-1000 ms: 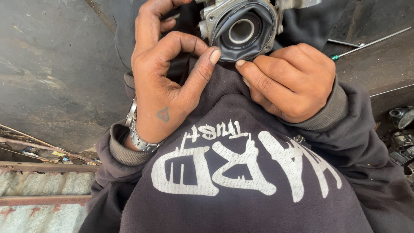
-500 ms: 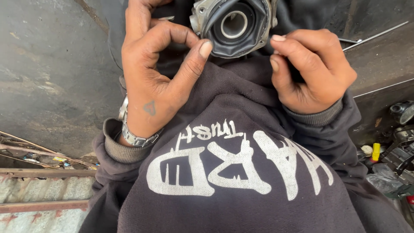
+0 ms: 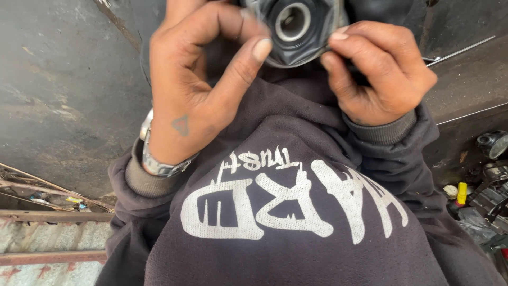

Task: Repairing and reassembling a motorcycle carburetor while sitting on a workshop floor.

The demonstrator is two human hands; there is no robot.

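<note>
Your dark sweatshirt (image 3: 296,212) with its pale lettering fills the lower middle of the frame, much as it did half a second ago, while the round metal part with a black rubber boot (image 3: 296,26) has slid higher and now sits cut off at the top centre edge. Its open bore faces straight up at you, so its long axis runs toward the camera rather than across the picture. Your left hand (image 3: 201,90), at upper left, has closed in: thumb and forefinger curl into a ring, the thumb tip pressed to the boot's left rim. Your right hand (image 3: 375,74), upper right, pinches the right rim with bent fingers. A metal wristband (image 3: 159,161) circles the left wrist
</note>
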